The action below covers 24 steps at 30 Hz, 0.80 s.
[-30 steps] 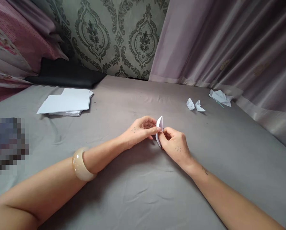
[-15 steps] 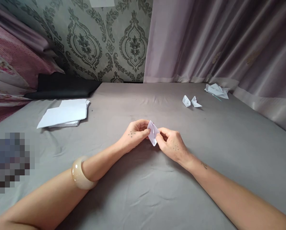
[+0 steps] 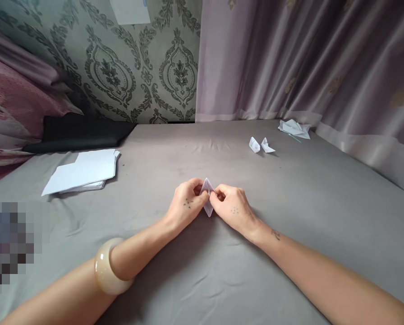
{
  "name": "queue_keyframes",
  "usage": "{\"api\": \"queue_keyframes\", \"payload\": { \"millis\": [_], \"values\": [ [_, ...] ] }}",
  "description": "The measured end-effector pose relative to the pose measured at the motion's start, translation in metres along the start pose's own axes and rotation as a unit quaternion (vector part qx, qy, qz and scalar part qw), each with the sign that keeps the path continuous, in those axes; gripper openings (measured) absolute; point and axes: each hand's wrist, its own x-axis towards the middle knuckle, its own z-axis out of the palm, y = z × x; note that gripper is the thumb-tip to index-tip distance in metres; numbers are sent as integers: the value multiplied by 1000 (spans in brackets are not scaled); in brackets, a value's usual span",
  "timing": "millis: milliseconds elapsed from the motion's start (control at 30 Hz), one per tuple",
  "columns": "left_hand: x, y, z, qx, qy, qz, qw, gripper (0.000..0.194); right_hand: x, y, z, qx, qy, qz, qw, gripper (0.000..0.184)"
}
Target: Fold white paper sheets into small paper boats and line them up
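A small piece of folded white paper (image 3: 208,209), diamond-shaped with a crease down its middle, is held upright between my two hands above the grey cloth. My left hand (image 3: 187,201) pinches its left side, thumb on the near face and fingers behind. On the right side, my right hand (image 3: 234,206) grips it in the same way, the two thumb tips close together at the centre. The fingers behind the paper are partly hidden. A pale bangle (image 3: 113,267) circles my left forearm.
Two small folded paper boats (image 3: 254,145) stand at the back right. Behind them lie more folded papers (image 3: 294,128) beside a thin green stick (image 3: 295,138). A stack of white sheets (image 3: 82,170) rests at left, near a black cloth (image 3: 76,131). Curtains (image 3: 256,58) hang behind.
Both thumbs have come closer together over the paper's middle, and the paper now stands straighter and faces me more squarely. The whole view has shifted slightly.
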Motion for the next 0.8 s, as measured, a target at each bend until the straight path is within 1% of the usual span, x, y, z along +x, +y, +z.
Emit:
{"api": "queue_keyframes", "payload": {
  "millis": [67, 133, 333, 433, 633, 800],
  "values": [
    [-3, 6, 1, 42, 28, -11, 999, 18, 0, -1, 1, -18, -1, 9, 1000, 25],
    [-6, 11, 2, 73, 41, -17, 996, 19, 0, -1, 1, -30, -4, 12, 999, 25],
    [-3, 13, 0, 105, 22, -35, 994, 16, 1, -3, 0, -80, -12, 23, 996, 28],
    [-1, 12, -2, 128, 14, -47, 991, 14, 2, -5, -2, -94, -27, 39, 994, 27],
    [4, 6, -2, 186, 25, -55, 981, 9, 7, -4, -1, -109, -43, 62, 991, 22],
    [14, 0, -4, 199, 7, -75, 977, 11, 15, -3, -3, -94, -64, 86, 990, 16]
  ]
}}
